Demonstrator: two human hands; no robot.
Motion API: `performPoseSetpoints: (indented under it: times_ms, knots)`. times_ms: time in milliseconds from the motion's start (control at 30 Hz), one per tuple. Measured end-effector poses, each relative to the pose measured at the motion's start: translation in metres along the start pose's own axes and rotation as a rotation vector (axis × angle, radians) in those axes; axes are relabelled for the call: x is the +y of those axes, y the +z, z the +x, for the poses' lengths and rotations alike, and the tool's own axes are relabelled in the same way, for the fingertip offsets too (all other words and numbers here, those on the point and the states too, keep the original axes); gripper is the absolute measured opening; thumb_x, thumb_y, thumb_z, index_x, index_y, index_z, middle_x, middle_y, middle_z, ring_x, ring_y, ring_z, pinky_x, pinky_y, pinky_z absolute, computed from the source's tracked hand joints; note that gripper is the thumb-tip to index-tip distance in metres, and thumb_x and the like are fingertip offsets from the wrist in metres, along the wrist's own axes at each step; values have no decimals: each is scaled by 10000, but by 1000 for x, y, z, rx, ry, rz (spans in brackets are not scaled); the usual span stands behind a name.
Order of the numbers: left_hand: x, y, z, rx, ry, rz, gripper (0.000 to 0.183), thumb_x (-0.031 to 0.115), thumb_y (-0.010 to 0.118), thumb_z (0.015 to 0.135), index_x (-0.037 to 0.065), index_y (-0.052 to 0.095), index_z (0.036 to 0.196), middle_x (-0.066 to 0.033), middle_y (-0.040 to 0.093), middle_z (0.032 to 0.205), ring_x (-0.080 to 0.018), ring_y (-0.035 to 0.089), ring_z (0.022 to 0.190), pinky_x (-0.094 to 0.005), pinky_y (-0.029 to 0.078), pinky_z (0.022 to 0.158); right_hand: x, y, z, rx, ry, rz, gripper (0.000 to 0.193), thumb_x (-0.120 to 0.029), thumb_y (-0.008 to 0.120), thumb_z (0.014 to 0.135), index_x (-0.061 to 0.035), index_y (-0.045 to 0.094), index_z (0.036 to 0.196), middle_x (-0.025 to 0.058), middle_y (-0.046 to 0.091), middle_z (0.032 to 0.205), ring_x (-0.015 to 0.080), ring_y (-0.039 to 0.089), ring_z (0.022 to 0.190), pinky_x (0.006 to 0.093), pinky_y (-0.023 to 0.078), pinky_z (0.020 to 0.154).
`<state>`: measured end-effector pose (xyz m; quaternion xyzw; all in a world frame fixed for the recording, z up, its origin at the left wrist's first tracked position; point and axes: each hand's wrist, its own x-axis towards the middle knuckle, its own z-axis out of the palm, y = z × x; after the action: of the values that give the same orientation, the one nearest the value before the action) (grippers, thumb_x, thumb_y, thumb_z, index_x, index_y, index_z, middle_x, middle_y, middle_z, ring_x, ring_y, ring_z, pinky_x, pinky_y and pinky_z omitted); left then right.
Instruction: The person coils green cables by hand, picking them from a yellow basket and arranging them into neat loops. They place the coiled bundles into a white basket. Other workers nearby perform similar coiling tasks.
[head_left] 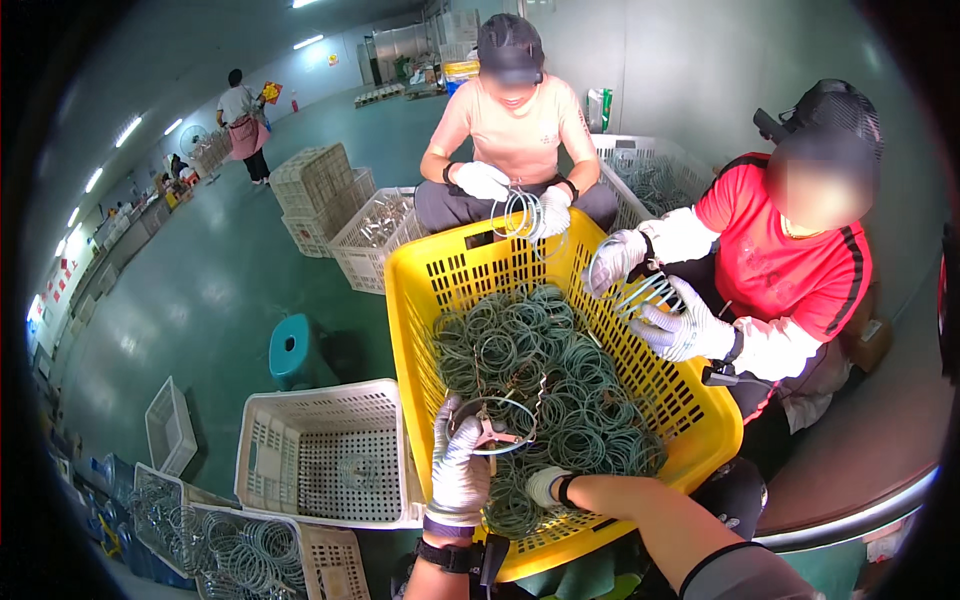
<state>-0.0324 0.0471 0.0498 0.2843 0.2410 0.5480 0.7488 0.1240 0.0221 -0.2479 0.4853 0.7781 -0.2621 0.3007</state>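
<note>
My left hand, in a striped white glove, is closed around the near left side of a round metal ring with a reddish three-armed piece across its middle. The ring is held above a heap of thin grey-green wire rings inside a large yellow crate. At the near end of that heap, my gloved right hand reaches down among the wire rings. Its fingers are mostly hidden, so its grip does not show. Twisted wire strands rise beside the held ring.
Two people in white gloves sit across the yellow crate, handling wire rings and a coil over its rim. Left of it stand a white crate, a teal stool and crates of shiny rings. Further crates are stacked behind.
</note>
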Motion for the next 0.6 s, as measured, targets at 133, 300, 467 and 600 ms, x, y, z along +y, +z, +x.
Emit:
performPoseSetpoints:
  times_ms: [133, 300, 467, 600]
  knots:
    - [7, -6, -5, -3, 0, -29, 576, 229, 756, 896, 94, 453, 1366, -121, 588, 1225, -294, 644, 987, -478, 567, 866, 17, -65, -72, 222, 56, 244, 313, -262, 583, 908, -50, 736, 1080, 186, 724, 1069, 391, 690, 975, 474, 544, 830]
    - [1, -11, -12, -36, 20, -219, 553, 106, 713, 913, 115, 440, 1393, -83, 624, 993, -246, 673, 873, -486, 592, 831, 42, -108, -172, 718, 38, 411, 344, -332, 566, 945, -122, 674, 1196, 178, 711, 944, 378, 686, 885, 465, 531, 774]
    - [-4, -15, -18, -36, 27, -161, 596, 138, 726, 909, 74, 403, 1405, -99, 620, 1010, -266, 675, 881, -497, 592, 818, 62, -109, -229, 864, 9, 645, 263, -205, 546, 986, -86, 668, 1186, 133, 686, 811, 233, 686, 766, 364, 540, 689]
    - [-10, -23, -25, -41, 30, -94, 578, 188, 702, 934, 67, 410, 1418, -156, 540, 1263, -336, 654, 1004, -491, 560, 887, 69, -101, -257, 877, 77, 645, 234, -118, 531, 986, -38, 677, 1151, 90, 667, 780, 197, 637, 690, 334, 515, 637]
